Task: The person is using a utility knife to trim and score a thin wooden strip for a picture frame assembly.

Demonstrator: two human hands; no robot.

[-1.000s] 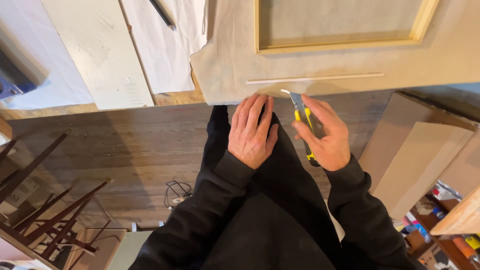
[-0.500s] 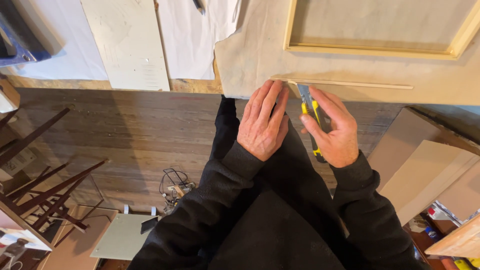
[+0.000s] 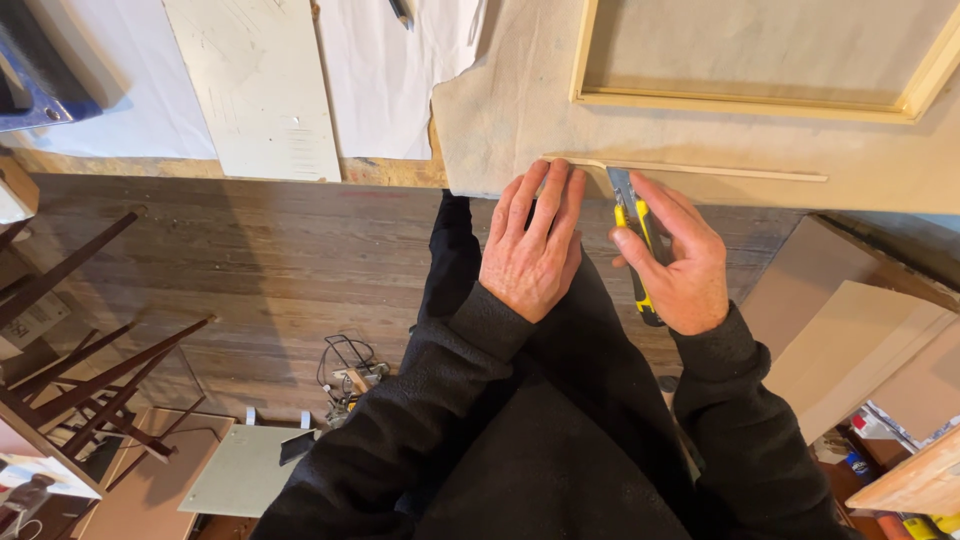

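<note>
Yellow knife [image 3: 634,245] mostly hidden inside right hand [image 3: 675,255], which is clenched around its handle; blade tip meets the canvas [image 3: 500,120] edge, contact point hard to make out. Left hand [image 3: 535,240] lies flat, fingers together, grasping nothing, pressing the canvas at the desk [image 3: 390,172] edge beside a thin wood strip [image 3: 700,170]. Frame [image 3: 750,100] cut off at top.

We see the view shift left and down since the earlier pictures: the pale wooden stretcher frame [image 3: 760,95] sits further right and higher in view. Our left hand [image 3: 533,245] has crept forward, fingertips now at the thin pale wood strip [image 3: 700,168]. Our right hand [image 3: 678,255] has edged the yellow-and-black utility knife [image 3: 632,235] up to the beige canvas cloth [image 3: 510,110] edge.
</note>
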